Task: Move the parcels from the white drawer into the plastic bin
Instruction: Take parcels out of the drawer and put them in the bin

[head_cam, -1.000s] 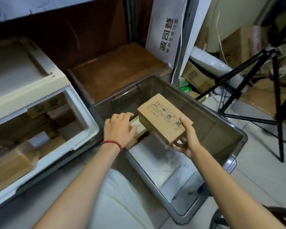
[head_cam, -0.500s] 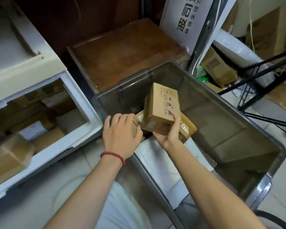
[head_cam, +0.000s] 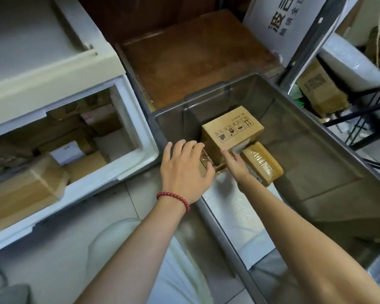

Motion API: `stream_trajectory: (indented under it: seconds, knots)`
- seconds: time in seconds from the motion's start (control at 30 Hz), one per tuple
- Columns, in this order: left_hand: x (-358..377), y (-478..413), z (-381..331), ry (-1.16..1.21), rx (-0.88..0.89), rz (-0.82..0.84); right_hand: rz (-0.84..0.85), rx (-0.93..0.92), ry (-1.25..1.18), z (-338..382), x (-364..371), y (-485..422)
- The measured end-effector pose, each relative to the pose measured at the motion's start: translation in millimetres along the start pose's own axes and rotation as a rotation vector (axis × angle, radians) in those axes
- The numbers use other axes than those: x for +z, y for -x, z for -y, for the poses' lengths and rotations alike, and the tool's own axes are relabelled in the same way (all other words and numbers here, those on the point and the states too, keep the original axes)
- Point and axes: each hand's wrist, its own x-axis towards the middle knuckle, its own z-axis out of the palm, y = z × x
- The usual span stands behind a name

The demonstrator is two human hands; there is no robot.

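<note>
The grey plastic bin (head_cam: 320, 154) stands on the floor to the right of the open white drawer (head_cam: 138, 150). A printed cardboard box (head_cam: 230, 130) sits in the bin's far left corner, partly on a taped brown parcel (head_cam: 261, 164). My right hand (head_cam: 236, 166) reaches into the bin, and its straight fingers touch the box's near lower edge. My left hand (head_cam: 183, 170), with a red bead bracelet on its wrist, holds a small parcel (head_cam: 203, 164) between fingers and thumb at the bin's left wall. Several parcels (head_cam: 26, 189) lie in the drawer.
A brown wooden board (head_cam: 195, 55) lies behind the bin. A white printed carton (head_cam: 279, 23) leans at the back right beside a grey metal upright. More cardboard boxes (head_cam: 320, 93) and black tripod legs (head_cam: 360, 113) crowd the right side. My knee shows below.
The printed box went from held above the bin, in my right hand, down into the bin's far left corner. My right hand's grip on it has loosened. The view has tilted downward.
</note>
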Motion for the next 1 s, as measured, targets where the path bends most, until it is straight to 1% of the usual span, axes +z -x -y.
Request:
stream_trajectory:
  seconds: [0.1,0.17,0.23,0.3,0.37,0.47,0.53,0.6,0.7,0.77,0.87,1.0]
  knots:
    - [-4,3,1,0.022,-0.011,0.007,-0.16,-0.208,0.298,-4,-16,10]
    - [-9,7,8,0.028,-0.019,0.038,-0.241,-0.338,0.397,4,-25,19]
    - [-17,11,21,0.026,-0.065,0.043,-0.266,-0.489,0.45,19,-30,32]
    - [-31,15,39,0.018,-0.129,0.025,-0.253,-0.616,0.548,37,-30,48]
    - [-46,22,63,-0.057,-0.175,0.016,-0.219,-0.707,0.66,54,-23,64]
    - [-71,46,110,-0.149,-0.272,0.058,-0.173,-0.867,0.844,78,-3,89]
    - [-86,70,143,-0.181,-0.362,0.079,-0.131,-0.949,0.915,87,15,106]
    - [-100,95,170,-0.229,-0.437,0.105,-0.076,-1.001,0.953,92,37,122]
    - [-118,129,203,-0.224,-0.542,0.115,0.014,-1.062,0.972,94,78,143]
    - [-126,148,223,-0.226,-0.594,0.11,0.108,-1.071,0.997,95,109,152]
    - [-134,170,247,-0.2,-0.679,0.098,0.26,-1.0,1.044,96,156,163]
    - [-137,180,274,-0.14,-0.75,0.081,0.4,-0.883,1.062,96,215,172]
